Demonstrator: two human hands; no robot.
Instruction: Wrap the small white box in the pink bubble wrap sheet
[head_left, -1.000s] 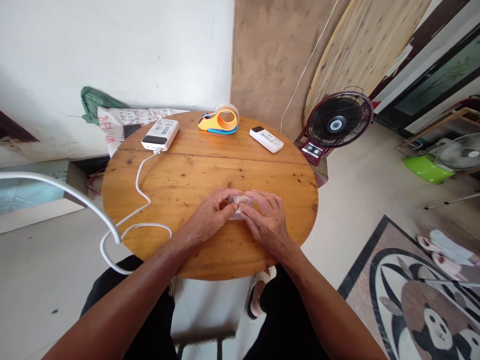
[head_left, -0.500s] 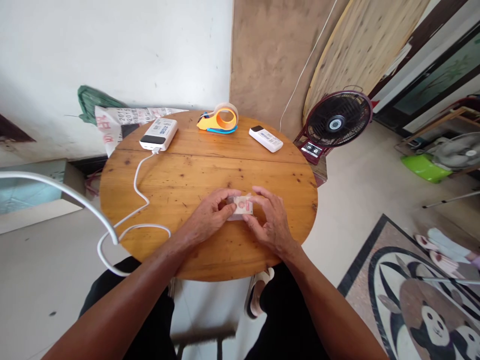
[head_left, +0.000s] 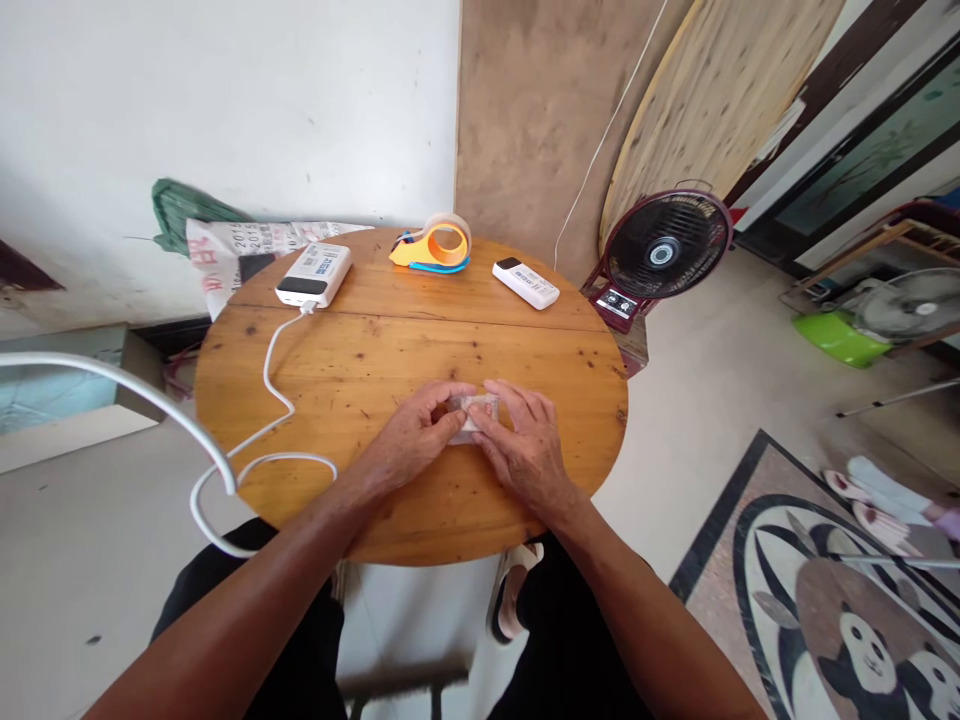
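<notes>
On the near part of the round wooden table [head_left: 360, 380], a small whitish, partly see-through box-like packet [head_left: 480, 403] lies between my hands. My left hand [head_left: 412, 432] grips its left end, the thumb pressing on top and the fingers at the far side. My right hand [head_left: 527, 440] closes on the right end, thumb on top near my left thumb and fingers along the far edge. My fingers cover much of the packet, so its exact kind is unclear.
A white power bank [head_left: 315, 276] with a white cable [head_left: 279, 378] plugged in stands at the back left. Beyond the packet sit an orange tape dispenser [head_left: 431, 245] and a second white power bank [head_left: 526, 284]. A dark red fan [head_left: 660, 253] stands off the table's right edge.
My right hand has come in from the packet's right side, its fingers and thumb closing onto it. The red print on top is now mostly covered. My left hand keeps its hold.
</notes>
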